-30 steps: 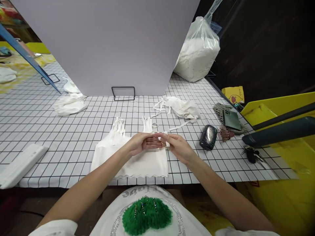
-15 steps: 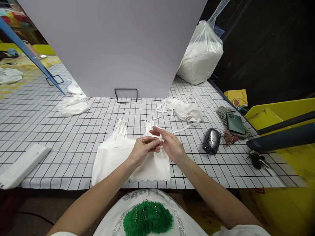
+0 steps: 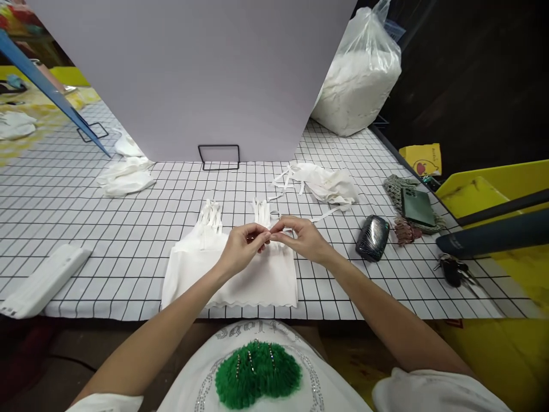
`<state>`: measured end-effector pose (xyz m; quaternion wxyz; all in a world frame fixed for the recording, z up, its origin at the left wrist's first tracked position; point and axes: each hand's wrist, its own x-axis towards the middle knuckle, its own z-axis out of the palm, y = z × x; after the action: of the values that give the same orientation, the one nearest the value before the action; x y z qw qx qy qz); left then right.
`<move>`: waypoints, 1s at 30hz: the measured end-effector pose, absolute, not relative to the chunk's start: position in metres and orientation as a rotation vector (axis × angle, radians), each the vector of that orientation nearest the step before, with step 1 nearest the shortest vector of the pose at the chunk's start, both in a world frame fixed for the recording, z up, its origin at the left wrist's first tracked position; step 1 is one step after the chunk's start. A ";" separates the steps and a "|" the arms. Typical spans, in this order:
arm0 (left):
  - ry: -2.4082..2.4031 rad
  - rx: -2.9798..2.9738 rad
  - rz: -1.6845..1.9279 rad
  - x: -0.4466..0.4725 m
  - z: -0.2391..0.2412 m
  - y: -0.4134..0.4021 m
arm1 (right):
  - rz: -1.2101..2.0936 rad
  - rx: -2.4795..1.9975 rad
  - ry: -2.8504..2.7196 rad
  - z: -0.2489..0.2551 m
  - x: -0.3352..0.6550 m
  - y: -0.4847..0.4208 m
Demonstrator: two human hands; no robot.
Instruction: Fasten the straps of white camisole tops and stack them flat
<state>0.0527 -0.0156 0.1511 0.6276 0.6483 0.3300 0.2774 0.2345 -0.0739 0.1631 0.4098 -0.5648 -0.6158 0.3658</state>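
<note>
A white strappy top (image 3: pixel 197 280) lies flat at the table's front edge, its bundled thin straps (image 3: pixel 210 216) pointing away from me. Over its right half, my left hand (image 3: pixel 242 247) and my right hand (image 3: pixel 305 239) meet fingertip to fingertip. Thumb and forefinger of each are pinched together on a thin white strap of the top, mostly hidden by the fingers. A second group of straps (image 3: pixel 261 212) shows just beyond my fingertips. Behind my right hand, a crumpled white garment (image 3: pixel 323 183) trails long thin ties across the cloth.
A large grey panel (image 3: pixel 206 80) stands behind the top on a black wire foot. To the right are a black glossy case (image 3: pixel 372 237), a phone (image 3: pixel 417 206), keys (image 3: pixel 454 270) and a stuffed plastic bag (image 3: pixel 354 86). A white power strip (image 3: pixel 45 280) lies left, near more white cloth (image 3: pixel 126 177).
My right hand has turned over from open-fingered to a pinch, and its fingertips have come against those of my left hand. The view has tipped down slightly.
</note>
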 end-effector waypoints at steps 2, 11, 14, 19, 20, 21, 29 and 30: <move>0.776 1.624 0.658 0.049 0.144 -0.016 | 0.974 -1.437 -1.536 0.160 0.237 -0.074; 1.054 2.264 0.357 0.023 0.104 -0.017 | 1.019 -1.483 -1.730 0.148 0.242 -0.064; 1.038 2.257 0.375 0.017 0.100 -0.016 | 0.938 -1.462 -1.924 0.143 0.239 -0.057; 1.079 2.244 0.375 0.010 0.103 -0.017 | 0.918 -1.484 -2.131 0.138 0.229 -0.045; 1.088 2.245 0.368 0.009 0.104 -0.018 | 0.932 -1.493 -2.152 0.137 0.227 -0.043; 1.090 2.243 0.363 0.009 0.104 -0.018 | 0.950 -1.498 -2.172 0.137 0.225 -0.041; 1.053 2.177 0.398 0.008 0.097 -0.018 | 1.031 -1.397 -2.332 0.136 0.220 -0.034; 1.046 2.175 0.401 0.007 0.096 -0.018 | 1.031 -1.383 -2.354 0.136 0.219 -0.034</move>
<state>0.0074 -0.0178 0.0961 0.3406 0.8359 0.4019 0.1540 0.2189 -0.0340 0.1355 0.1111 -0.4710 -0.8016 0.3511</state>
